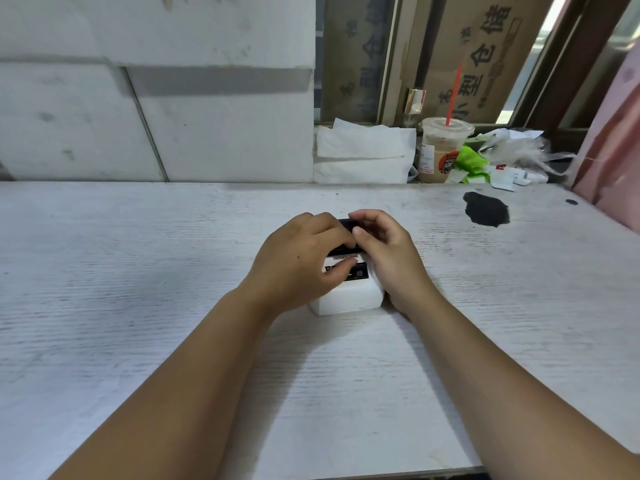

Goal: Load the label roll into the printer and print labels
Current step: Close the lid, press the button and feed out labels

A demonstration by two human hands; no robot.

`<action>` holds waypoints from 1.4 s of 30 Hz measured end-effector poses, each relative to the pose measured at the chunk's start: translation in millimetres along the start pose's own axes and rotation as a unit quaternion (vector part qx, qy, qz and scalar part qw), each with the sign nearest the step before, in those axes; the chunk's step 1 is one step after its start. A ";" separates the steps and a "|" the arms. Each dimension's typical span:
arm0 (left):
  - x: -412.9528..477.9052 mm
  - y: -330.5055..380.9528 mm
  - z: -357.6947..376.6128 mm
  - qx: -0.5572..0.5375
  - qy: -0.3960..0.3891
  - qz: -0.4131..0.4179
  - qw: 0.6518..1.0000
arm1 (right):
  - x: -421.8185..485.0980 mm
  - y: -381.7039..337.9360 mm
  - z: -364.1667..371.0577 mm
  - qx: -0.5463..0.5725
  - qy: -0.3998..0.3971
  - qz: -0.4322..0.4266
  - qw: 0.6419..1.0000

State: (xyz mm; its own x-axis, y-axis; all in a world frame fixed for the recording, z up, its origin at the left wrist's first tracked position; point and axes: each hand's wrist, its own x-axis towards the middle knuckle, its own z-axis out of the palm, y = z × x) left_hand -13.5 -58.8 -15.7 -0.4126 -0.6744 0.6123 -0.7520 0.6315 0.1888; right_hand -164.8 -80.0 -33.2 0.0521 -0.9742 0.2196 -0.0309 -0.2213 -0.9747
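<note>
A small white label printer [349,296] sits on the white wood-grain table [138,306], a little beyond the middle. Both hands are on top of it. My left hand [301,261] covers its left side, with the fingertips pressing on a black and white printed label strip [356,273] on the top face. My right hand [388,254] wraps the right side, thumb and fingers curled over a dark part [348,223] at the back of the printer. The hands hide most of the top, and no label roll is visible.
A dark stain [485,209] marks the table at the far right. On the window ledge behind stand folded white paper [363,154], an iced drink cup with a red straw [441,150] and crumpled plastic wrappers [512,157]. White blocks [156,116] form the wall at the left.
</note>
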 end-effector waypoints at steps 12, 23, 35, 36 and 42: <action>4.3 4.3 -1.0 0.147 0.045 0.120 0.981 | 0.8 -0.3 -0.4 0.019 -0.009 0.021 1.000; 3.6 15.5 -0.3 0.178 0.063 0.063 0.980 | 0.9 -0.5 1.3 0.099 -0.018 0.050 0.994; -11.5 25.1 2.2 0.001 0.053 -0.099 0.994 | -3.0 -4.2 4.4 0.146 -0.016 0.057 0.987; -12.1 25.4 3.3 -0.010 0.054 -0.111 0.992 | -3.3 -4.4 5.1 0.145 -0.014 0.056 0.988; -13.9 24.8 6.0 -0.047 0.064 -0.149 0.986 | -5.7 -6.6 9.9 0.127 0.009 0.057 0.990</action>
State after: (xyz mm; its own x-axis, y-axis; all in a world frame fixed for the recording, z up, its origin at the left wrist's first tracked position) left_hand -29.5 -36.0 -24.1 -0.1080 -0.7849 0.6102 -0.7770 0.4495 0.4407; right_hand -155.0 -72.6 -28.5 0.0440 -0.9934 0.1058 0.2169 -0.0939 -0.9717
